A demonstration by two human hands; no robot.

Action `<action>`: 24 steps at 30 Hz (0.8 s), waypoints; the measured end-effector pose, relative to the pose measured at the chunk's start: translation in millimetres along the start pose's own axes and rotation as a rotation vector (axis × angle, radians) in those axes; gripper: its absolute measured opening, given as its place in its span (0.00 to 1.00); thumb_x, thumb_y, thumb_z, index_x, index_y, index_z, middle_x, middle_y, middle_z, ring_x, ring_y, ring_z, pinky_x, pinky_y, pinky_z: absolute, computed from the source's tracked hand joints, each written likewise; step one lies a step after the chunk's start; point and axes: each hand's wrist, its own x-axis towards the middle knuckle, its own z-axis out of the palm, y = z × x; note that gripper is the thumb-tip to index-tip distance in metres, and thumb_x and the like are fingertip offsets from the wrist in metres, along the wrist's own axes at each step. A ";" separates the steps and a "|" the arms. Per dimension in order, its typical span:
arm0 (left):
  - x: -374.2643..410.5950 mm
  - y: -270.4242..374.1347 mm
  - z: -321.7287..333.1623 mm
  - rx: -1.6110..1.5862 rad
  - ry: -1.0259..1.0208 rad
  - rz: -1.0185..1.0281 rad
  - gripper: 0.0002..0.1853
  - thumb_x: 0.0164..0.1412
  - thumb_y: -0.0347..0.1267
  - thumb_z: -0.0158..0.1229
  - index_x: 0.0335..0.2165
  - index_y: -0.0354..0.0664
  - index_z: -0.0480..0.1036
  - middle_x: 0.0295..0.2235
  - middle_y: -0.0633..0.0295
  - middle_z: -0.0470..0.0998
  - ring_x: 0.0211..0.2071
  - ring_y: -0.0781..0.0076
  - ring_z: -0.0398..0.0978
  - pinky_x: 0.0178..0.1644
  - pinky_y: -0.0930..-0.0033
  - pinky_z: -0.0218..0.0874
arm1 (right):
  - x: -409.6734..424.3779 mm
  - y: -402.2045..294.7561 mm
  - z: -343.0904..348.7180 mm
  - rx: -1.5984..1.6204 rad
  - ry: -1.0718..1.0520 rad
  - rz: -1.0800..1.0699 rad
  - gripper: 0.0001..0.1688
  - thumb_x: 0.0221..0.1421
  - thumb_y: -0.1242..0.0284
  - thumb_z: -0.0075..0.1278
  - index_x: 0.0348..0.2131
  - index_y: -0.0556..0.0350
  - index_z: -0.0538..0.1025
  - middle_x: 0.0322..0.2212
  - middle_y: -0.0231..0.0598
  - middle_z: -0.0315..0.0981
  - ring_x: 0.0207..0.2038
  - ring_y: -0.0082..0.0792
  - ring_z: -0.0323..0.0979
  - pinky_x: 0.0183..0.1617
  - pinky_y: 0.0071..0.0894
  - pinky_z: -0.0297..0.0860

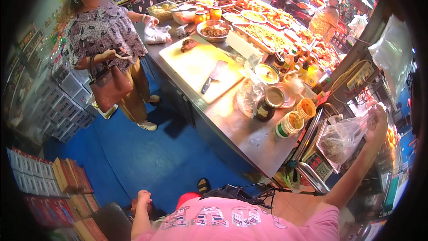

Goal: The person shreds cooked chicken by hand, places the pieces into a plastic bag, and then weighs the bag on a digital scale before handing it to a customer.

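Note:
My right hand grips the gathered top of a clear plastic bag. Brownish contents, too blurred to name, sag in the bag's lower part, which rests on the pan of an electronic scale with a lit display and a keypad. Low at the left, my left hand hangs beside my body with its fingers curled in and no object visible in it. On the steel table before me a cleaver lies flat across a cutting board, and a piece of dark cooked meat sits at the board's far end.
A person stands beyond the table's left side, one hand at a plastic bag. Open jars and a dark lidded jar crowd the near right corner. Food trays fill the far side. Stacked boxes line the left.

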 end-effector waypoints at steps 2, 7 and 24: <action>14.1 20.1 2.9 -0.126 0.014 0.086 0.11 0.54 0.22 0.57 0.38 0.33 0.71 0.28 0.56 0.75 0.20 0.68 0.74 0.17 0.69 0.64 | -41.2 -34.1 69.6 0.051 -0.126 0.048 0.17 0.57 0.77 0.50 0.47 0.64 0.73 0.34 0.42 0.75 0.37 0.32 0.74 0.39 0.23 0.71; -2.0 111.3 35.4 -0.287 -0.055 0.377 0.20 0.54 0.25 0.60 0.47 0.32 0.72 0.35 0.54 0.78 0.28 0.71 0.76 0.30 0.72 0.70 | -98.7 -26.5 185.7 0.196 -0.476 0.152 0.25 0.59 0.72 0.47 0.53 0.67 0.65 0.36 0.51 0.75 0.38 0.36 0.74 0.43 0.27 0.71; -68.5 339.3 16.0 0.162 -0.084 0.949 0.30 0.56 0.29 0.61 0.57 0.40 0.63 0.34 0.53 0.76 0.31 0.61 0.78 0.38 0.64 0.69 | -108.1 173.2 497.1 0.273 -0.711 0.341 0.15 0.56 0.76 0.47 0.42 0.70 0.72 0.30 0.46 0.75 0.34 0.33 0.74 0.42 0.28 0.70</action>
